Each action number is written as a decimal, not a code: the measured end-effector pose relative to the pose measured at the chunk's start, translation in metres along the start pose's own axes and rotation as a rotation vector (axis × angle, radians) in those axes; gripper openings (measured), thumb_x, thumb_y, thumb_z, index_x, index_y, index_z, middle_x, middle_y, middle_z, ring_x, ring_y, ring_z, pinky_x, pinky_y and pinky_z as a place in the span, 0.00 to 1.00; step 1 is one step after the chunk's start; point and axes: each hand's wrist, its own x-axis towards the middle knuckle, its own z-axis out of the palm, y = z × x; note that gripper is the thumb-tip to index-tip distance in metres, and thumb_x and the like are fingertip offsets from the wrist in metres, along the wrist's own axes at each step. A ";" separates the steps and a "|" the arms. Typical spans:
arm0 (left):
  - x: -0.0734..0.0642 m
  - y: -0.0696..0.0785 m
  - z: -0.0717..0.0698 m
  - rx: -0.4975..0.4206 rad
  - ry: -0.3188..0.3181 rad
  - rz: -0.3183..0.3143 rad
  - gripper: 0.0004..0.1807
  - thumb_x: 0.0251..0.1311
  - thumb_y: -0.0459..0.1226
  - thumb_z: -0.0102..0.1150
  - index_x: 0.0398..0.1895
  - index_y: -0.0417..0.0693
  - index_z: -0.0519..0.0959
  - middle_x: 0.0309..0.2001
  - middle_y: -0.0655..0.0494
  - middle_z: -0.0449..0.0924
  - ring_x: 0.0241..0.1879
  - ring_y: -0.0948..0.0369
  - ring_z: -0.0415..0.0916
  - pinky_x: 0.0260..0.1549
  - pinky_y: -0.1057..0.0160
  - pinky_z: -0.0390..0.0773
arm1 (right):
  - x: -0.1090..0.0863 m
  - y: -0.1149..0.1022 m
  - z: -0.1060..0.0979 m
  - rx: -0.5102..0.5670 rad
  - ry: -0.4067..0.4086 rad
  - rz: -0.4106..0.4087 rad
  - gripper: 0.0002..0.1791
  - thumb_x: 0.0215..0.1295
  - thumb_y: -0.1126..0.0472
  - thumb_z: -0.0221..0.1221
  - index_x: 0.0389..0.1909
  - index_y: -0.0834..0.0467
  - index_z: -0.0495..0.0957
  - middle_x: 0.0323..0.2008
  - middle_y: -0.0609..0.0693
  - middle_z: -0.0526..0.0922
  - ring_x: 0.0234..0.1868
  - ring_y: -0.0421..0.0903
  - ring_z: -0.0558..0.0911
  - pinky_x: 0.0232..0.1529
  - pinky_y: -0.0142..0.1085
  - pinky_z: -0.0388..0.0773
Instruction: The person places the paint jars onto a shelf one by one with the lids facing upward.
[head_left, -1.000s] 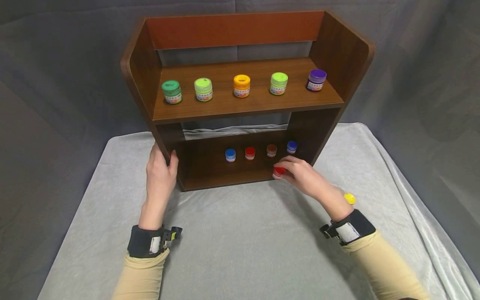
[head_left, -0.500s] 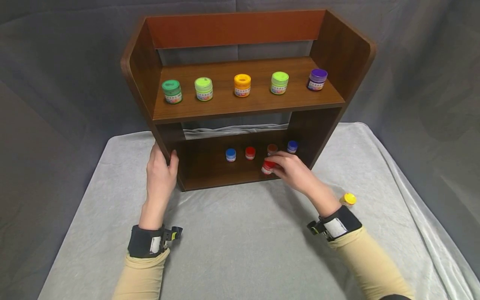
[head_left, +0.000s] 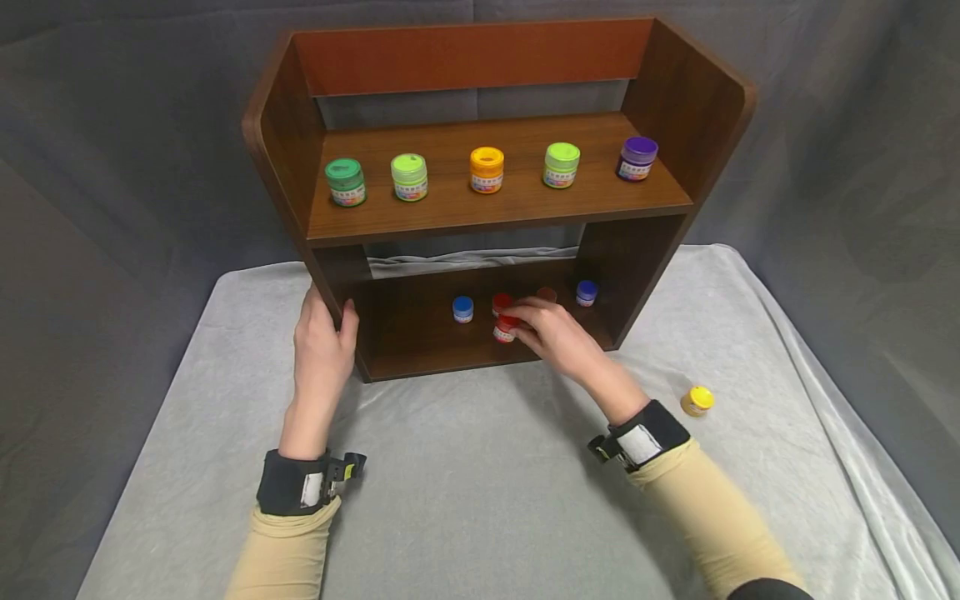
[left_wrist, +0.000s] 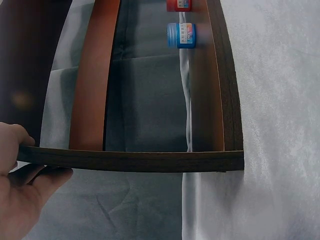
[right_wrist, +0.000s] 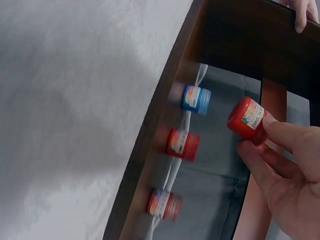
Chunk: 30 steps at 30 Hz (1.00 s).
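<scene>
A two-tier brown wooden shelf [head_left: 450,218] stands at the back. My left hand [head_left: 322,350] grips its left side panel [left_wrist: 130,161], thumb on one face and fingers on the other. With thumb and fingers, my right hand [head_left: 558,337] pinches a small red paint jar [right_wrist: 246,119] near the lower tier's front edge, lifted clear of the board. Behind it, from left to right, the lower tier bears a blue jar [head_left: 462,309], another red jar [right_wrist: 183,144], a brown-red jar [right_wrist: 164,204] partly hidden by my hand in the head view, and a dark blue jar [head_left: 587,293].
On the upper tier stand a dark green jar [head_left: 346,182], two light green jars, one left [head_left: 409,177] and one right [head_left: 561,165], an orange jar [head_left: 487,171] and a purple jar [head_left: 637,159]. A yellow jar [head_left: 698,401] sits on the grey cloth [head_left: 465,483] at right.
My right hand has moved left along the lower tier with the red jar, from near the right side to before the other red jar. The left hand keeps its place on the shelf.
</scene>
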 end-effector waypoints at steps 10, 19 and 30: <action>0.000 0.000 0.001 -0.008 0.015 0.009 0.25 0.68 0.33 0.53 0.66 0.30 0.65 0.56 0.30 0.75 0.57 0.38 0.76 0.57 0.40 0.75 | 0.015 -0.011 0.018 0.033 0.021 -0.006 0.16 0.65 0.66 0.63 0.54 0.63 0.82 0.51 0.59 0.85 0.53 0.54 0.84 0.58 0.44 0.80; -0.001 0.000 0.001 -0.001 0.023 0.019 0.25 0.69 0.32 0.52 0.67 0.30 0.65 0.57 0.29 0.74 0.57 0.37 0.76 0.56 0.40 0.75 | 0.029 -0.020 0.034 0.051 0.024 0.001 0.16 0.65 0.66 0.63 0.54 0.63 0.82 0.53 0.58 0.85 0.55 0.53 0.84 0.60 0.43 0.79; -0.001 0.000 0.002 -0.003 0.035 0.031 0.25 0.68 0.32 0.54 0.65 0.29 0.66 0.56 0.29 0.74 0.57 0.37 0.76 0.56 0.40 0.75 | 0.044 -0.029 0.053 0.056 0.069 0.049 0.16 0.65 0.67 0.63 0.53 0.62 0.82 0.55 0.58 0.84 0.57 0.52 0.83 0.59 0.43 0.80</action>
